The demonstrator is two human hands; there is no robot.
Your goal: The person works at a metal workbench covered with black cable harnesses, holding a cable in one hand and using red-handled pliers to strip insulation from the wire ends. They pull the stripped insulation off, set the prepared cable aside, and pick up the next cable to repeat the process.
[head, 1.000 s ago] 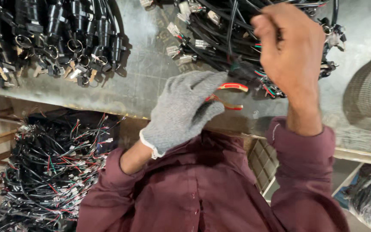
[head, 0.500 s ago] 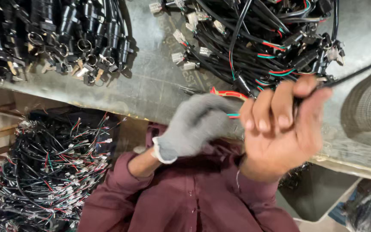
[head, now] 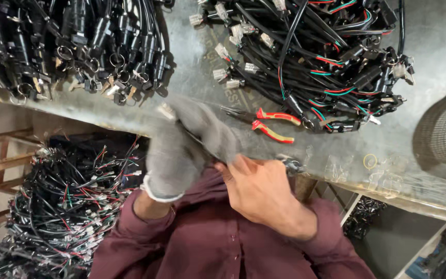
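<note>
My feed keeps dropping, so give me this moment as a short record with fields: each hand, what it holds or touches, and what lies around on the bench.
left hand: grey knit glove, blurred, at the bench edge; a dark cable seems to run under it
right hand: bare, fingertips against the glove; grip unclear
pliers: red and yellow handles, lying on the bench, untouched
bench: grey metal top
far right pile: black wire harnesses with white connectors
far left pile: black connectors with rings
below left: tangled wire heap
</note>
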